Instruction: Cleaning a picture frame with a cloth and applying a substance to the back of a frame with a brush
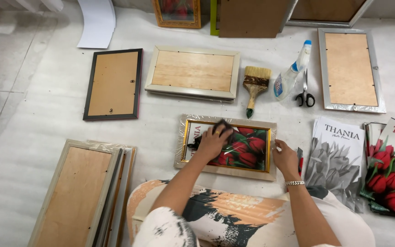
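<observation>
A picture frame [270,146] with a pale wooden border, gold inner edge and a red tulip print lies face up on the white floor covering, wrapped in clear plastic. My left hand [212,142] presses a dark cloth [222,126] onto the glass near its upper left part. My right hand [285,158], a silver bracelet on the wrist, rests fingers together on the frame's right edge and steadies it.
Face-down frames lie around: a black one [113,84], a pale one [193,72], a silver one [350,69], and a stack [81,192] at lower left. A paintbrush [255,88], spray bottle [291,73], scissors [305,93] and tulip prints [392,167] lie to the right.
</observation>
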